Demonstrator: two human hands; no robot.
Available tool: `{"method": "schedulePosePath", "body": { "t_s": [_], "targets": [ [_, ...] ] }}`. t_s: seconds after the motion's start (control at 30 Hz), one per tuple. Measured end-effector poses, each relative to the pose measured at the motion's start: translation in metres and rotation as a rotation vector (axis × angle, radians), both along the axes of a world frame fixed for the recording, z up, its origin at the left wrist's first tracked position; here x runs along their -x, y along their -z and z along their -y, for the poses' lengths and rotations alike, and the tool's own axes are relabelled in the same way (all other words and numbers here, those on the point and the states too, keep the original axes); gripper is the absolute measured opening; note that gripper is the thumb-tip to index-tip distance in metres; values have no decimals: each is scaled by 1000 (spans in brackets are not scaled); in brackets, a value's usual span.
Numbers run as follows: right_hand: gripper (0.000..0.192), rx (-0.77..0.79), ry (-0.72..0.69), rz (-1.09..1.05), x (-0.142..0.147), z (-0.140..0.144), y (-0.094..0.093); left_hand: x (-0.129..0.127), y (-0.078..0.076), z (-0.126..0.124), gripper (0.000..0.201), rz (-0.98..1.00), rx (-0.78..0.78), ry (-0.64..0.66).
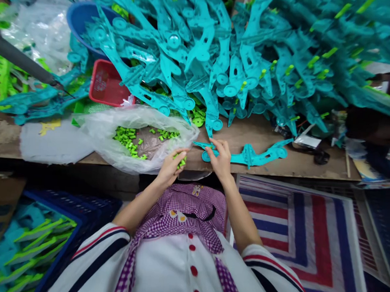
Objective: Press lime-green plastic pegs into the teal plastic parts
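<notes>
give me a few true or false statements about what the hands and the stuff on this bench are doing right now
1. The left hand holds small green pieces. True.
2. The right hand rests on a red plastic part. False: it touches a teal plastic part lying flat on the wooden bench.
3. The clear plastic bag holds loose green pieces. True.
4. The red basket sits to the right of the right hand. False: it is up on the left, behind the bag.
5. A large heap of teal parts is piled at the back of the bench. True.
6. The blue crate below the bench is filled with red pieces. False: it holds teal and green parts.
</notes>
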State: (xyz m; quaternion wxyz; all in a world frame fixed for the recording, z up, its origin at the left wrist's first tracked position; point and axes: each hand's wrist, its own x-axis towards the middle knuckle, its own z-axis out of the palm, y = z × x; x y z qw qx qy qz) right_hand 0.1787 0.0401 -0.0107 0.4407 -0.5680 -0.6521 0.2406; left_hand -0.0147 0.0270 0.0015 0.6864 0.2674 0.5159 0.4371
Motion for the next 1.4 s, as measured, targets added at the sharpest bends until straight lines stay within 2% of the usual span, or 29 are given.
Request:
{"method": "schedulePosePath", "body": {
  "t_s": [0.03,0.17,0.23,0.3,0.4,0.53,0.6,0.67,0.73,0.83,0.93,1.03,1.1,1.33,1.4],
  "targets": [
    [34,-1,-48,-34,11,9,-5,7,-4,11,40,78,73,-33],
    [29,121,-459,-151,57,47,-16,29,-13,48,45,180,242,-60],
    [24,155,-480,-202,73,57,-17,30,-16,56,40,194,283,-81],
    [22,135,-409,-223,77,58,-19,22,-22,51,32,243,317,-120],
    [19,52,-209,-222,61,47,-28,-7,-39,23,20,384,360,-105],
    [20,-58,199,-306,13,18,-38,-75,-64,-33,12,518,306,52],
    [27,-88,344,-436,-20,1,-35,-111,-67,-56,9,550,272,115],
    [35,-81,436,-583,-60,-10,-28,-140,-62,-69,2,482,178,172],
    [43,-26,487,-668,-104,-8,-20,-159,-48,-76,5,279,3,265],
    [47,39,534,-679,-162,12,-11,-172,-20,-83,4,-102,-391,492],
    [49,-10,574,-655,-199,23,-6,-180,4,-92,7,-385,-711,654],
    [51,60,599,-648,-220,17,1,-184,20,-97,11,-579,-791,681],
    [50,129,633,-648,-228,12,6,-179,27,-95,11,-636,-828,681],
    [45,107,776,-494,-239,7,25,-149,39,-84,12,-656,-994,685],
    [43,127,745,-430,-241,3,27,-148,39,-85,12,-665,-1009,689]
  ]
}}
